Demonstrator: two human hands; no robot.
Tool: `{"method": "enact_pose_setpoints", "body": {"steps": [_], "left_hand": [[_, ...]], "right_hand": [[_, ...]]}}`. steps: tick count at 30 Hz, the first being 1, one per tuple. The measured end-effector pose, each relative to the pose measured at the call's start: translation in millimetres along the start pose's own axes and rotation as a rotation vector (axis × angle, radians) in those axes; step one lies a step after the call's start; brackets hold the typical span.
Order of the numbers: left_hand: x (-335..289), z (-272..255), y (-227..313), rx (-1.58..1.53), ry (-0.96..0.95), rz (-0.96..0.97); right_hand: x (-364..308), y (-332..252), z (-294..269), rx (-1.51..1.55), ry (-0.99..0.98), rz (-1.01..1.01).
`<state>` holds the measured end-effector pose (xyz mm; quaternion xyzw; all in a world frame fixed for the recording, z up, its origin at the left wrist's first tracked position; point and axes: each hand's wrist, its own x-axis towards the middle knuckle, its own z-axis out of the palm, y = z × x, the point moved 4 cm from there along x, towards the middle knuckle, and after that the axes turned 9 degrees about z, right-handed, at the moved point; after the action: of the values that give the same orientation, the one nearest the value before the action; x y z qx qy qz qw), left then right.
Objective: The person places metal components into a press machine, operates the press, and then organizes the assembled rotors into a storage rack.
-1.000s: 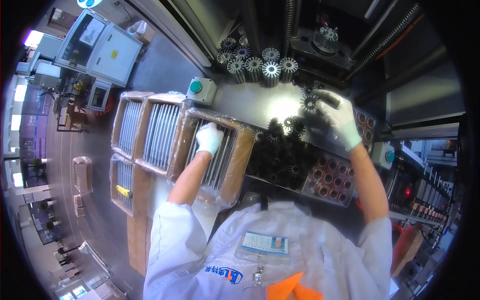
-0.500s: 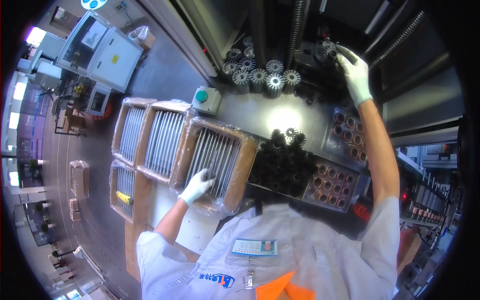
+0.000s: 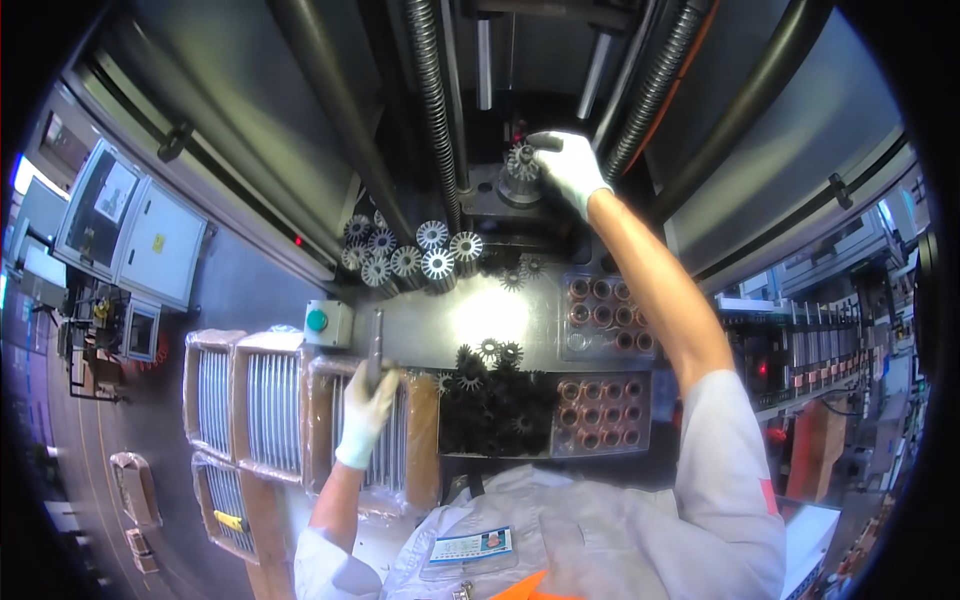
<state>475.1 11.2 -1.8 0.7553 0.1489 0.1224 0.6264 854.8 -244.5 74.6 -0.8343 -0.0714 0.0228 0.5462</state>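
My gloved left hand [image 3: 366, 412] is closed around a slim metal shaft [image 3: 377, 335], which points up and away from me over the near box [image 3: 423, 440] of shafts. At the far side, inside the machine, my gloved right hand [image 3: 572, 168] has its fingers on a slotted metal rotor core [image 3: 521, 163]. That core is upright on a round holder [image 3: 519, 192]; the fingers cover part of its right side. To its left, several similar cores [image 3: 438, 264] stand grouped on the metal table [image 3: 410, 325].
Several plastic-lined boxes [image 3: 270, 405] of shafts stand at left, near a green-button box [image 3: 328, 323]. Dark toothed pieces [image 3: 497, 412] are heaped before me, beside trays of copper-coloured rings [image 3: 600, 410]. A coiled hose [image 3: 432, 100] and thick bars [image 3: 340, 110] frame the machine.
My left hand has lifted a shaft up from the box. My right hand stays at the core in the machine. The view has turned toward the machine.
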Motion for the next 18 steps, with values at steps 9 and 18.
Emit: {"method": "enact_pose_setpoints", "body": {"steps": [9,18], "left_hand": [[91,101,71,-0.200,-0.133,0.062],[112,127,93,-0.216,-0.204,0.064]], "right_hand": [[-11,-17,-8,-0.072,-0.023,-0.005],[-1,-6,-8,-0.092,-0.297,-0.064]]}}
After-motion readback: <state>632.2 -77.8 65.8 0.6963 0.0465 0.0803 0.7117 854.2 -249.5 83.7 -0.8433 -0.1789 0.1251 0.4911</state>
